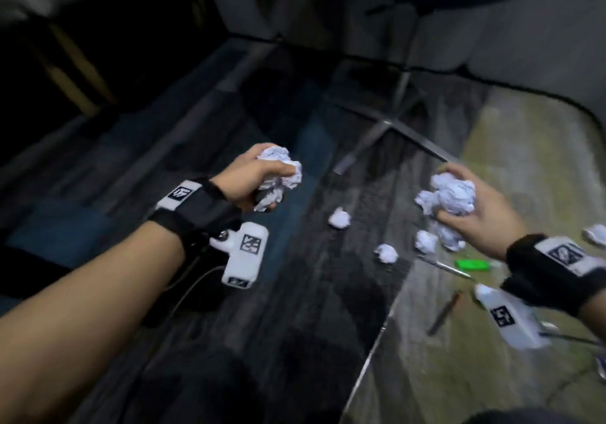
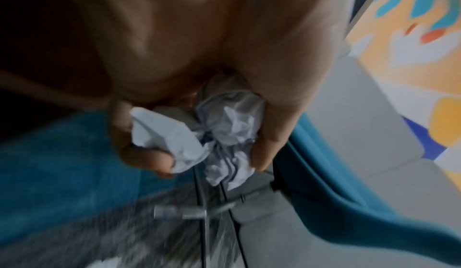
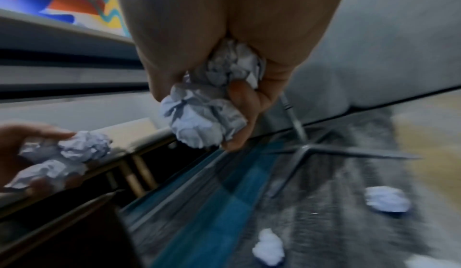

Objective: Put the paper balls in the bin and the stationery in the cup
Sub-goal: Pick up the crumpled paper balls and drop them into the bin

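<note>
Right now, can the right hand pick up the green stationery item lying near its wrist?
Probably not yet. The right hand already grips crumpled paper balls, so its fingers are full. Nothing covers the green item; the paper should go first.

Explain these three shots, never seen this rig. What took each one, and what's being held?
No robot here: a person wears one camera on the head and one on each wrist. The wide shot is the head view, looking down at both arms. The left hand grips a wad of crumpled paper, and the right hand grips another wad. The other two shots look along each wrist at the same wads, paper and paper.

Below lies a glass tabletop. On it are loose paper balls, a green item and pens. No bin or cup is in view.
</note>
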Motion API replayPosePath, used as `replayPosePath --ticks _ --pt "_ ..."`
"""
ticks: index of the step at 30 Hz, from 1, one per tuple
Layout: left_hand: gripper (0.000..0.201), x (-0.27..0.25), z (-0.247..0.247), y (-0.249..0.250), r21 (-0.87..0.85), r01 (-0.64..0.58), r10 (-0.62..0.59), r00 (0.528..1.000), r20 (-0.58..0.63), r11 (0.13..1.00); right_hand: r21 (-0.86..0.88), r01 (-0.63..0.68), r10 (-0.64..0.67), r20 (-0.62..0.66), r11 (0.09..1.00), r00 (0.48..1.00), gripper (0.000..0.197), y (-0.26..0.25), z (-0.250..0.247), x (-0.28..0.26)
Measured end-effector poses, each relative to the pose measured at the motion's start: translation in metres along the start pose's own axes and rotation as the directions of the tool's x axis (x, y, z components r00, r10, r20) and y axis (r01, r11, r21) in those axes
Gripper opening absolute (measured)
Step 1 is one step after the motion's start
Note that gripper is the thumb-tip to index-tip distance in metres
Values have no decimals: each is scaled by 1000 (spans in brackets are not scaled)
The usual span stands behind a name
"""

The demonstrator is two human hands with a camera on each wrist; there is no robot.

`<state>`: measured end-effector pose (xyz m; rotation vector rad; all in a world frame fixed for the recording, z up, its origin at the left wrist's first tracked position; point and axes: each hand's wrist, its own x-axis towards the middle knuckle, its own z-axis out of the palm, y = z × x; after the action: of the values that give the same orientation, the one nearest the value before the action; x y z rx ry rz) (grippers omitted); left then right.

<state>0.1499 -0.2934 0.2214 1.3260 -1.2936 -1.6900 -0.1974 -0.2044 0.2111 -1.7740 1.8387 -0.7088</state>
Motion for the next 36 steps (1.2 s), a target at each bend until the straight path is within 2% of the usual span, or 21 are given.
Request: replayPosePath --ticks 3,5,7,10,11,13,14,15,17,18,19,20,22,24,26,28,30,31,33,34,36 --pt "47 -32 -62 6 -17 39 -41 976 -212 999 52 131 -138 157 990 978 52 -84 53 52" --pt "38 -48 -103 -1 24 60 -50 953 -299 998 168 200 -234 222 965 947 51 -128 96 76" --pt "19 -59 -133 -17 91 108 -75 948 -311 990 263 255 -324 265 931 908 46 -163 142 96" --pt "8 -67 -155 -49 178 282 -234 940 -247 943 404 199 -352 352 893 867 36 -209 206 113" --pt "18 -67 -159 -59 258 344 -283 927 -248 903 419 183 -358 390 889 849 32 -221 223 117" --pt "60 -70 -162 -67 412 428 -319 896 -309 805 365 190 -359 482 912 799 22 -238 250 118" --pt "74 -71 -162 -65 432 436 -294 887 -356 790 313 204 -351 541 928 764 30 -243 259 117" --pt "79 -72 -161 -62 437 431 -254 877 -407 789 254 209 -324 613 944 720 49 -244 266 116" --pt "72 -79 -158 -52 352 417 -210 842 -498 838 130 136 -188 723 982 665 91 -243 276 112" --pt "66 -80 -158 -49 296 396 -192 823 -534 869 101 109 -148 737 989 660 97 -241 277 109" --pt "57 -82 -158 -44 269 364 -159 809 -566 892 97 90 -133 735 991 665 94 -239 277 109" --pt "48 -85 -157 -39 263 324 -112 797 -594 909 108 65 -123 720 992 683 83 -237 274 109" --pt "32 -86 -152 -27 310 236 6 786 -618 921 180 -19 -104 650 984 753 64 -233 253 113" --pt "20 -83 -138 -11 415 156 126 808 -575 896 256 -75 -79 545 964 835 53 -218 219 123" --pt "6 -75 -117 4 467 31 218 856 -469 884 312 -99 -45 425 945 904 36 -191 177 129" --pt "10 -60 -88 15 464 -70 246 911 -331 883 321 -119 16 309 940 951 20 -141 138 132" --pt "9 -38 -52 16 491 -104 218 959 -181 865 181 -124 89 189 976 978 5 -74 106 124" --pt "13 -26 -33 13 523 -119 199 975 -99 844 51 -127 119 148 991 982 10 -36 95 118" --pt "20 0 1 1 595 -133 117 991 66 792 -269 -171 230 204 948 951 15 39 84 98" --pt "21 13 17 -7 641 -136 55 988 145 755 -412 -182 307 259 893 916 14 73 85 87" --pt "20 35 47 -28 729 -136 -107 955 276 671 -585 -175 452 369 792 812 19 127 96 62"
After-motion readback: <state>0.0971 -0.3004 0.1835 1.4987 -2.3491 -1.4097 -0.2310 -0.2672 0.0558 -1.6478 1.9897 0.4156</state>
